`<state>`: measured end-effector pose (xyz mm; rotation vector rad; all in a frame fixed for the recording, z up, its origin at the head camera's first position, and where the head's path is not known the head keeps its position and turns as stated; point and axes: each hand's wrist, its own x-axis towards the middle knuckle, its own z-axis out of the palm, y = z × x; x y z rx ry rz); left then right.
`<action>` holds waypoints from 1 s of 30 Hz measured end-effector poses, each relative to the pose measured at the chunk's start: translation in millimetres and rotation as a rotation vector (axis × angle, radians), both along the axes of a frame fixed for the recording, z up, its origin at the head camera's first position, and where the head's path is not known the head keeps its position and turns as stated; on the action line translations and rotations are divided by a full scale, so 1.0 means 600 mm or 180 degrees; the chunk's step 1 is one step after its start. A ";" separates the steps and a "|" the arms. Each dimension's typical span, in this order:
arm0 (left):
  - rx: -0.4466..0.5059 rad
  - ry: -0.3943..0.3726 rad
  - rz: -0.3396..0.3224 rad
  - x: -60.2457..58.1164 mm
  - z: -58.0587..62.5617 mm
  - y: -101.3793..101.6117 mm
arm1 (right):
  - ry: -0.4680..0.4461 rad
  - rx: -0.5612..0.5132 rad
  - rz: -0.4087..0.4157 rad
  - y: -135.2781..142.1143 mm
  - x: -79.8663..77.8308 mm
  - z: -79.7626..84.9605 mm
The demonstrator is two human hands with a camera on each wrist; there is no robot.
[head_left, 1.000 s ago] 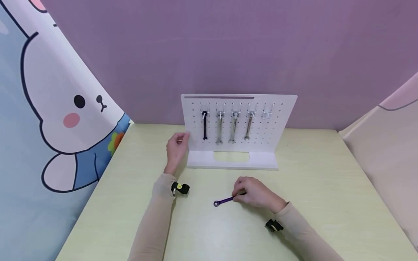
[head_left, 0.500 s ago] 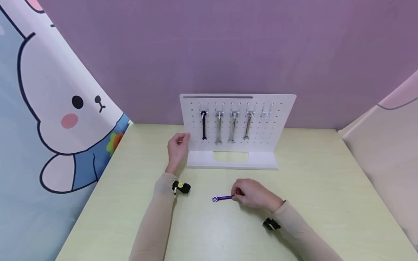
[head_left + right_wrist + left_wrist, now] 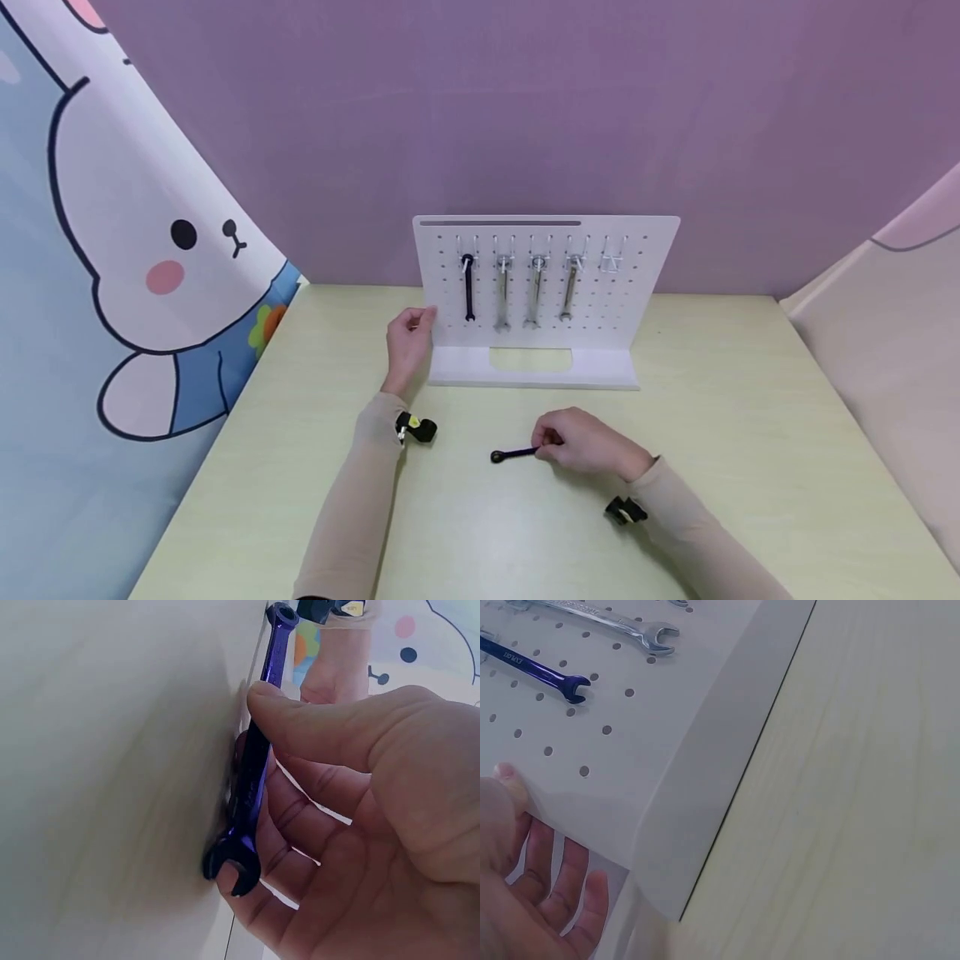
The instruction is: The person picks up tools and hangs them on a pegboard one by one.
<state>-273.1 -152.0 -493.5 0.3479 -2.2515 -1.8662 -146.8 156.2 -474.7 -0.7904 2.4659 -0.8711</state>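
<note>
My right hand (image 3: 588, 443) pinches a dark purple combination wrench (image 3: 253, 776) between thumb and fingers, close over the table in front of the pegboard. In the head view its ring end points left; the right wrist view shows the open jaw end lying by the fingertips. My left hand (image 3: 408, 346) holds the left edge of the white pegboard stand (image 3: 532, 369), thumb on the front face and fingers behind. On the board hang a dark wrench (image 3: 469, 292) at the left and three silver wrenches, one of them this middle wrench (image 3: 536, 293).
A bare clear hook (image 3: 612, 260) sits at the right of the pegboard's row. The pale wooden table (image 3: 750, 433) spreads around the stand. Behind rises a purple wall (image 3: 547, 108), with a cartoon-printed curtain (image 3: 135, 292) on the left.
The wrench in my right hand has turned slightly, its ring end shifting up a little and its shine going dark. The left hand stays on the pegboard edge.
</note>
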 end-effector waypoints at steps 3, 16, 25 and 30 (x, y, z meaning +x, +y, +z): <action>-0.0004 0.0023 0.0011 -0.001 0.000 0.000 | -0.0012 -0.0005 0.0011 0.000 -0.001 0.000; -0.0034 0.0166 0.0108 -0.006 -0.010 0.014 | -0.0014 -0.0170 -0.0067 0.008 -0.007 -0.003; -0.0115 0.0224 0.0160 -0.003 -0.009 0.012 | 0.0003 -0.0328 -0.0179 0.010 -0.008 -0.002; -0.0115 0.0204 0.0117 0.001 -0.007 0.009 | 0.0020 -0.0451 -0.0191 0.012 -0.011 0.000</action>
